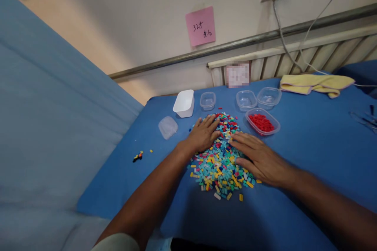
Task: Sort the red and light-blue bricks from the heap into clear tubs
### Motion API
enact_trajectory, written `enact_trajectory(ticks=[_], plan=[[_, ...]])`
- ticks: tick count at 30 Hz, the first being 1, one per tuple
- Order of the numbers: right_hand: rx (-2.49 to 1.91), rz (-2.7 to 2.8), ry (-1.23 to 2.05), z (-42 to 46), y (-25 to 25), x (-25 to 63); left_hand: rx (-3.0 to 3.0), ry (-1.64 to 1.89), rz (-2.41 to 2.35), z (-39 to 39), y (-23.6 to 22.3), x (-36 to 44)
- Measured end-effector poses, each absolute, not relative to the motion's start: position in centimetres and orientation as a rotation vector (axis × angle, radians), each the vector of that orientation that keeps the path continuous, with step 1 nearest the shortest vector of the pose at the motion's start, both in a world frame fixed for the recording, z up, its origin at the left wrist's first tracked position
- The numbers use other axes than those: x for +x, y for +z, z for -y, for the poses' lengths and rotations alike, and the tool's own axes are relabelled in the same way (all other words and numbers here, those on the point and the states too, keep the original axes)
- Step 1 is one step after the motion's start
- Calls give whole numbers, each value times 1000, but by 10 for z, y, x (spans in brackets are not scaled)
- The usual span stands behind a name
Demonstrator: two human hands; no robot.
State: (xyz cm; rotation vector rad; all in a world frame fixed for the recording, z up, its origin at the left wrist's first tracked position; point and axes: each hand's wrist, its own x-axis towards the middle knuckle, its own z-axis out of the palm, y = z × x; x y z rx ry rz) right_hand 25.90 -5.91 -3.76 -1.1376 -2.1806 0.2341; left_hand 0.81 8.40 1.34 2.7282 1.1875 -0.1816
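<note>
A wide heap of small plastic building bricks (219, 164) in turquoise, yellow, red, blue and white is spread on the blue tabletop. My left hand (203, 134) lies flat on the heap's upper left part, fingers stretched out and pointing away from me. Along the right side, my right hand (257, 157) rests on or just over the bricks, its fingers extended toward the left hand. Neither hand grips anything that I can see. Beyond the right hand stands a clear tub (262, 121) filled with red bricks.
Behind the heap stand a white tub (184, 104) and clear tubs (207, 101), (246, 100), (269, 98). A translucent lid (168, 127) and a small cluster of dark bricks (137, 157) lie left. A yellow cloth (316, 84) is at back right. Blue curtain (53, 117) hangs left.
</note>
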Motion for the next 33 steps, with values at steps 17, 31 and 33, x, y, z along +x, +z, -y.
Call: enact_trajectory(ticks=[17, 31, 33], plan=[[-941, 2437, 390, 83, -30, 259, 2686, -60, -1177, -88, -6, -19], [-1339, 2340, 331, 57, -49, 252, 2721, -125, -955, -48, 2, -10], [-1347, 2349, 331, 62, -50, 254, 2715, -127, -1008, -50, 4, -20]])
